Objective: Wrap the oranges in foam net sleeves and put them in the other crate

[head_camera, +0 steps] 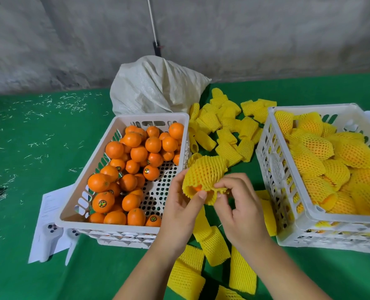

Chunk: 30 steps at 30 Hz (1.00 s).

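Note:
Between the two crates I hold a yellow foam net sleeve (203,175) with an orange (198,188) inside it; only a sliver of the fruit shows at the sleeve's open near end. My left hand (183,204) grips the sleeve from the left, thumb on its rim. My right hand (239,204) pinches the rim from the right. The left white crate (93,163) holds several bare oranges (132,156). The right white crate (264,146) holds several sleeved oranges (322,161).
Loose yellow sleeves (225,124) lie in a heap on the green cloth between the crates, and more sleeves (214,245) lie near my forearms. A white woven sack (156,85) sits behind the left crate. A sheet of paper (47,213) lies at its left.

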### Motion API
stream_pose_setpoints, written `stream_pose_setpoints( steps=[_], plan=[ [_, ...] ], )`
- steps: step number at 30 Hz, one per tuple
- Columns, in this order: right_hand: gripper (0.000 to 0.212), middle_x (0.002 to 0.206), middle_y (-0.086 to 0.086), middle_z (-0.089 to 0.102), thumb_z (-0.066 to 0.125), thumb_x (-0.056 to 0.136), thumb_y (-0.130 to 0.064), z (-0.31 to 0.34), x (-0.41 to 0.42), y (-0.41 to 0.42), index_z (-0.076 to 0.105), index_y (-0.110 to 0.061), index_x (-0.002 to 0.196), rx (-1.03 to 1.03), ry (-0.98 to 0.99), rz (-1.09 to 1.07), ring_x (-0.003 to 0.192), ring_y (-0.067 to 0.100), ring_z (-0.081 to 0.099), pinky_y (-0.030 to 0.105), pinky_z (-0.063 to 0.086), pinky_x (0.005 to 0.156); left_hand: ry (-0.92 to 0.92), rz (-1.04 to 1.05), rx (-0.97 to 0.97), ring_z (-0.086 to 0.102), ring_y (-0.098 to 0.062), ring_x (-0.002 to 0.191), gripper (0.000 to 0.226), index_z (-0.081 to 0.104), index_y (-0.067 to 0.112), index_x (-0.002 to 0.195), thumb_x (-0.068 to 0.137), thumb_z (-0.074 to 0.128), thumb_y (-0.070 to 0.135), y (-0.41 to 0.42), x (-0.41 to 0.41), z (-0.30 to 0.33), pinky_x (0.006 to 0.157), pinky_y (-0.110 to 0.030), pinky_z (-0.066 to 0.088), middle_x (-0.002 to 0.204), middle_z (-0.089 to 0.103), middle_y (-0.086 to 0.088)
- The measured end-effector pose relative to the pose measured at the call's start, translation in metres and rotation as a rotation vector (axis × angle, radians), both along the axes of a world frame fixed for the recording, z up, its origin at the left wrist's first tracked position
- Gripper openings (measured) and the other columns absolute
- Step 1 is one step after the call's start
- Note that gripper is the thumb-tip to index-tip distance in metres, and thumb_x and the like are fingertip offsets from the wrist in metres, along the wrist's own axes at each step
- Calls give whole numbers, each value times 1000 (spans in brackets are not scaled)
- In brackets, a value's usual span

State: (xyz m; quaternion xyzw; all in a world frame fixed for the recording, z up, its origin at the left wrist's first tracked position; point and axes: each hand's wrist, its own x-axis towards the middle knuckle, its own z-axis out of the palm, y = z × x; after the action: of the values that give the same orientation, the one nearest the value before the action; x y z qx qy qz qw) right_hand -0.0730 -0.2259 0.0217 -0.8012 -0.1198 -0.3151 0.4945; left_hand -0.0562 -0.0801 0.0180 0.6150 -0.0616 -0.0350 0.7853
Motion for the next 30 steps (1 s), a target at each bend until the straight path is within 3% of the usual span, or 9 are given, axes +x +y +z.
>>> stream_pose_setpoints(
  steps=[2,4,7,9,14,19,23,26,30],
  plan=[
    [16,106,-3,54,56,93,-18,2,-8,6,61,-11,106,0,53,74,102,8,57,14,46,83,-67,53,47,70,-17,114,48,58,29,136,97,71,4,2,-1,1,92,-24,56,125,72,0],
    [23,107,-5,54,59,93,-41,9,-15,10,59,-25,110,217,195,84,100,13,58,16,47,79,-139,91,107,70,-9,105,54,54,27,133,92,73,-2,4,-3,3,85,-20,57,119,71,9],
    [71,121,-14,61,57,73,-89,23,-15,11,48,-48,131,666,546,126,105,5,65,19,55,77,-256,59,194,67,-9,105,63,48,29,133,80,76,6,3,-7,0,83,-22,56,118,66,15],
    [83,128,-21,64,67,65,-89,25,-9,12,47,-54,138,700,625,182,112,2,66,26,60,83,-321,30,282,64,-16,112,70,48,35,134,76,77,10,-1,-7,-3,89,-23,53,125,60,11],
    [107,146,-6,56,84,51,-78,22,6,8,46,-47,146,912,674,36,130,22,58,51,54,103,-527,64,546,53,-8,124,71,49,35,134,73,79,18,-15,7,-4,95,-12,42,131,47,21],
    [98,142,-5,59,85,61,-60,14,27,-15,46,-40,148,969,674,7,125,20,62,49,54,103,-510,-184,662,57,-7,116,68,47,40,136,82,87,30,-18,46,-6,93,-16,45,129,50,25],
    [87,123,-42,45,76,77,-61,7,34,-72,34,-46,151,541,675,-174,123,2,44,24,42,94,-389,-376,839,65,-2,110,33,62,37,126,96,75,37,5,75,-32,98,-34,54,113,69,23],
    [75,136,-19,42,76,85,-52,1,25,-131,38,-41,148,121,602,-384,123,5,42,24,39,93,-533,-363,1030,61,7,108,28,59,48,126,101,68,39,15,73,-48,87,-21,51,113,65,31],
    [67,152,8,39,71,92,-37,-15,-3,-204,41,-25,151,-222,636,-811,132,33,46,49,48,101,-573,-355,1078,61,9,99,29,60,48,130,101,59,53,12,69,-48,79,-16,47,108,66,35]
  ],
)
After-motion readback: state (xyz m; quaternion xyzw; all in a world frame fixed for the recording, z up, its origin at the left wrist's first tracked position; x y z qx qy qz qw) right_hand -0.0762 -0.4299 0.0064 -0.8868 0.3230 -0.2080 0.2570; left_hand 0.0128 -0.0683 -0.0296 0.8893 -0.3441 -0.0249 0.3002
